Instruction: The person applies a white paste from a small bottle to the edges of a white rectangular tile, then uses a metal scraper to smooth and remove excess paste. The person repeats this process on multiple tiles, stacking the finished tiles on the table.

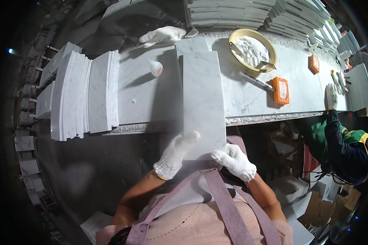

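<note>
Pale bench [245, 100]; left grip [176, 154], right grip [236, 162] flank slab [204, 94].

Bright worktop [249, 100], leftward shadows, dark bent edges

Observed from where I stand: the desk [249, 98] has a pale, grey-veined top and a rough front edge. Floor [86, 163] before the desk: dark, dimly lit. Small bluish light [11, 51] well left of the desk; brown cartons [319, 208] near its right end.
</note>
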The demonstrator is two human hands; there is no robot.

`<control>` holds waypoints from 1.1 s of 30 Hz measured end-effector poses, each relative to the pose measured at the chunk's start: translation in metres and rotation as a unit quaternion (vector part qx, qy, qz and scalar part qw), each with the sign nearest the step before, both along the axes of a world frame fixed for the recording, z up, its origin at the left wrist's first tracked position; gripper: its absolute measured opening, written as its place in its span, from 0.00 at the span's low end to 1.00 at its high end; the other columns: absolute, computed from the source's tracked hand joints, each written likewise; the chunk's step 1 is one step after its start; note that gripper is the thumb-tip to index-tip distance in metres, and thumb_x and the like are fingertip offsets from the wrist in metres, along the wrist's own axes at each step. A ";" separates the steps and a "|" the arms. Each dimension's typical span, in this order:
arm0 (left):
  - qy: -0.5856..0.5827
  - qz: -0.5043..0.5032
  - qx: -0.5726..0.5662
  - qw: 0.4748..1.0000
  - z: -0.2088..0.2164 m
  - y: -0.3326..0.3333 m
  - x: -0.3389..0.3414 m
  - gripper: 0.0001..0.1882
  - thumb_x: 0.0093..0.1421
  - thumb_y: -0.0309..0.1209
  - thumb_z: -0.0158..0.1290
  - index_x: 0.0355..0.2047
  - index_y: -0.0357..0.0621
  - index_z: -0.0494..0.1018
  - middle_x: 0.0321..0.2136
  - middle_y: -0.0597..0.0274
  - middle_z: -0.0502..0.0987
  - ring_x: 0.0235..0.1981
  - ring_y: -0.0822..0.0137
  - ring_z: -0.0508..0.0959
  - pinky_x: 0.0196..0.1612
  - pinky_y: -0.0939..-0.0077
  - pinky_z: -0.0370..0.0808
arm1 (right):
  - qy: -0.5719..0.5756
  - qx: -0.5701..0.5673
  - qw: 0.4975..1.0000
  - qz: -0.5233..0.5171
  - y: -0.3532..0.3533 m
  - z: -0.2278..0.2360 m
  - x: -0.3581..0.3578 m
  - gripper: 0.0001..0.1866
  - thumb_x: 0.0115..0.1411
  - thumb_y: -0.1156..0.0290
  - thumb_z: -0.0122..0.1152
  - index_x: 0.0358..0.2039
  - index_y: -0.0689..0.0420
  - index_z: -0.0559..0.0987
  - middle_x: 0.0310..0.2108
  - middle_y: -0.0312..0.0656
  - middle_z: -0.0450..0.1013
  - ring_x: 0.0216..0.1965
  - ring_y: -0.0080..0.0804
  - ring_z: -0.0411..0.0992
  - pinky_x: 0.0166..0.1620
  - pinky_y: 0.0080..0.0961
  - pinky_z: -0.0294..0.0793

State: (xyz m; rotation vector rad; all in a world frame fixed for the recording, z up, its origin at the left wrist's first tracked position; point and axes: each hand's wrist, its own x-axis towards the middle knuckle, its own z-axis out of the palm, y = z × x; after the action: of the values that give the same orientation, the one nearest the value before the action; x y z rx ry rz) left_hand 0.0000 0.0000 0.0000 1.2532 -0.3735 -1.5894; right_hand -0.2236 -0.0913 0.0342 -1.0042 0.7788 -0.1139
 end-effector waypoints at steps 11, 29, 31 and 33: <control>-0.189 0.034 -0.024 0.981 0.054 -0.009 -0.038 0.29 0.69 0.39 0.62 0.63 0.35 0.71 0.53 0.60 0.79 0.52 0.71 0.76 0.58 0.71 0.74 | -0.082 0.008 0.996 -0.022 0.007 -0.017 -0.014 0.22 0.70 0.51 0.67 0.46 0.60 0.85 0.32 0.32 0.78 0.34 0.18 0.72 0.39 0.20 0.73; -0.395 -0.081 -0.033 0.914 0.085 -0.009 -0.056 0.23 0.67 0.31 0.61 0.59 0.34 0.72 0.47 0.58 0.81 0.46 0.69 0.80 0.52 0.70 0.78 | -0.192 -0.010 0.981 -0.016 0.013 -0.040 -0.027 0.23 0.68 0.52 0.69 0.41 0.63 0.85 0.34 0.39 0.81 0.36 0.24 0.77 0.42 0.24 0.78; -0.370 -0.058 -0.065 0.925 0.084 -0.009 -0.055 0.22 0.67 0.31 0.61 0.58 0.34 0.72 0.46 0.58 0.81 0.46 0.69 0.80 0.51 0.70 0.78 | -0.205 0.027 0.978 -0.027 0.014 -0.041 -0.027 0.22 0.68 0.52 0.69 0.41 0.63 0.85 0.34 0.38 0.81 0.35 0.24 0.76 0.41 0.23 0.77; -0.352 -0.043 -0.067 0.933 0.081 -0.009 -0.054 0.22 0.67 0.31 0.61 0.57 0.34 0.72 0.46 0.58 0.81 0.45 0.70 0.80 0.51 0.70 0.78 | -0.193 0.005 0.981 -0.035 0.014 -0.041 -0.026 0.22 0.68 0.52 0.69 0.40 0.62 0.85 0.33 0.37 0.81 0.35 0.23 0.76 0.40 0.23 0.77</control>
State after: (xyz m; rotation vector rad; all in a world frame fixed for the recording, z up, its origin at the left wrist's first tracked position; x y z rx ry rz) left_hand -0.0539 -0.0094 0.0811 1.6888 -0.9804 -1.1102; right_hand -0.2498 -0.0774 -0.0066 -0.9086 0.4581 -0.3542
